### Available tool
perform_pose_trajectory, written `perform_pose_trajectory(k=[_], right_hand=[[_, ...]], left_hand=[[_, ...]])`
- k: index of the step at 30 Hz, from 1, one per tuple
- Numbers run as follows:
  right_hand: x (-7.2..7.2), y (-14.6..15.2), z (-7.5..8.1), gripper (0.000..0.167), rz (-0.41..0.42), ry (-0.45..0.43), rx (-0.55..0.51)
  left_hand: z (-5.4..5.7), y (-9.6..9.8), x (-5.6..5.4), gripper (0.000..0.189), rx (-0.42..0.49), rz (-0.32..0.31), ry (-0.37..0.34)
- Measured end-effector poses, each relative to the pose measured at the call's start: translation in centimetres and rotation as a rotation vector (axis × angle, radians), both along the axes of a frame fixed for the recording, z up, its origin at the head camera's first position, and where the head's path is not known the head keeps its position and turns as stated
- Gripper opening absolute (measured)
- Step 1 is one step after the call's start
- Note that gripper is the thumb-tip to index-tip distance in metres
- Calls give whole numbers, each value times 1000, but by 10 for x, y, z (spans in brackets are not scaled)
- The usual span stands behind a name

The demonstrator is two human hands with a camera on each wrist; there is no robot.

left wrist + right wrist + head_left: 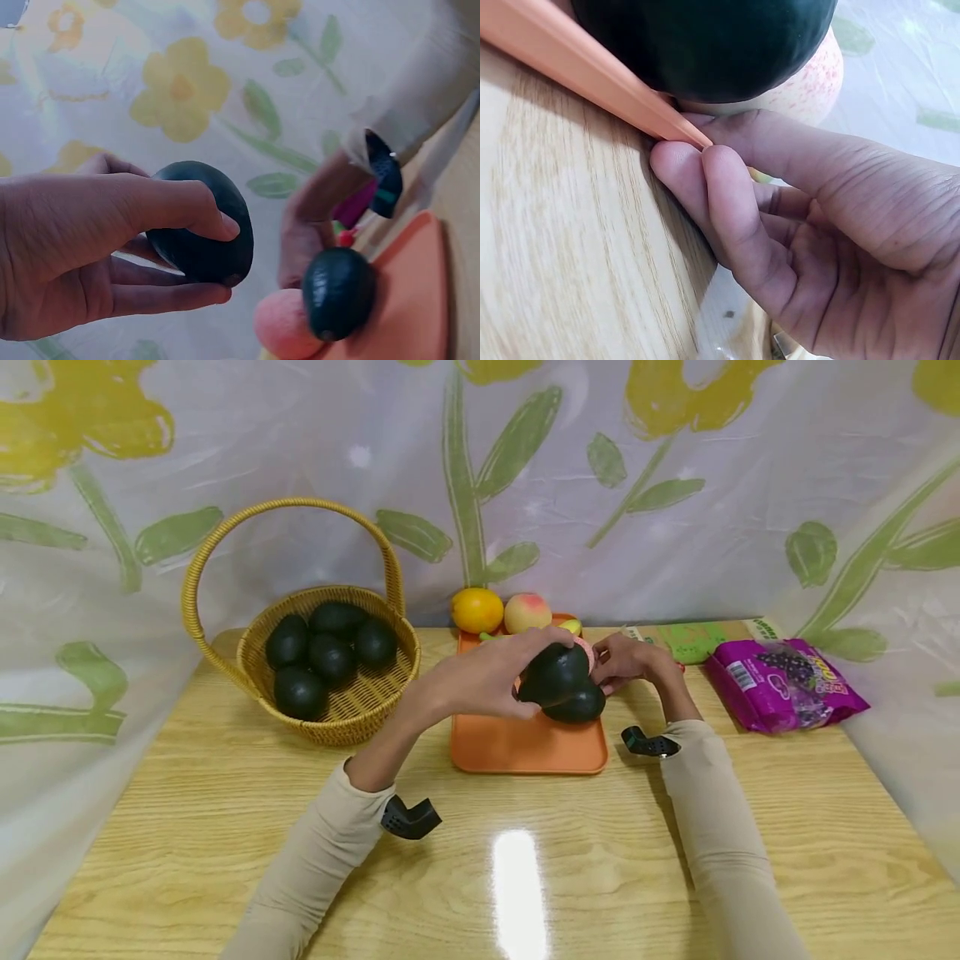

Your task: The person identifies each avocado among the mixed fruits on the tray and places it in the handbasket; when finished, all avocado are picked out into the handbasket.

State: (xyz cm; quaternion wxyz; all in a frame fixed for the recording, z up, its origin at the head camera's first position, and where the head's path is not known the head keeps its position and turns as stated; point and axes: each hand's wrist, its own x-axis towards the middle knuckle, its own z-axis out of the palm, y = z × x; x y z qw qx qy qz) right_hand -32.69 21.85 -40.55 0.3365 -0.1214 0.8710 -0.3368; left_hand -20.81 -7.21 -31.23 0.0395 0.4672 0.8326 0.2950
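My left hand [491, 675] grips a dark green avocado [199, 217] above the orange tray [525, 750], with thumb and fingers on either side of it. A second avocado [339, 294] lies on the tray, beside a pink peach [285, 324]; in the head view the held avocado partly covers both. At the tray's right side, my right hand [626, 662] pinches the rim between thumb and fingers, as the right wrist view shows. There, the fingertips [731, 180] lie against the outside of the rim, close to the tabletop.
Left of the tray stands a yellow wicker basket [360, 718] with a tall handle and several avocados. A yellow-orange fruit [477, 610] and another peach [528, 612] sit at the tray's back. To the right lie a purple grape bag [787, 685] and a green-and-brown package [693, 639].
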Motion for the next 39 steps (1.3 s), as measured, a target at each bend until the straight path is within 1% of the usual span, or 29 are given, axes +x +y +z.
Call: perform_pose_trajectory(k=[3, 5, 10, 12, 15, 19, 22, 23, 28, 34, 37, 39], right_hand=[[0, 0, 0, 21, -10, -4, -9], [0, 0, 1, 21, -6, -1, -5], [0, -2, 3, 25, -18, -11, -2], [0, -3, 3, 27, -20, -13, 6], [0, -4, 3, 29, -10, -9, 21], [-1, -3, 3, 27, -9, 1, 23], [-1, -2, 1, 25, -15, -3, 12], [-1, -2, 1, 25, -19, -2, 10], [-1, -1, 0, 26, 1, 3, 18], [0, -2, -1, 29, 8, 15, 25], [1, -2, 1, 31, 20, 25, 29], [1, -2, 2, 32, 16, 16, 21]], left_hand=[[6, -8, -1, 82, 19, 16, -3], [13, -15, 0, 83, 32, 32, -18], [26, -36, 1, 80, 13, 113, -26], [29, -44, 0, 80, 13, 129, -13], [33, -57, -2, 81, 28, 133, -3], [37, -71, -2, 83, 27, 140, -25], [40, -80, 0, 84, 14, 158, -29], [40, -82, 0, 83, 9, 166, -15], [42, -90, 0, 78, 10, 205, 8], [46, -96, 2, 77, 14, 245, -25], [47, -99, 3, 78, 10, 264, -23], [48, -101, 3, 78, 10, 267, -14]])
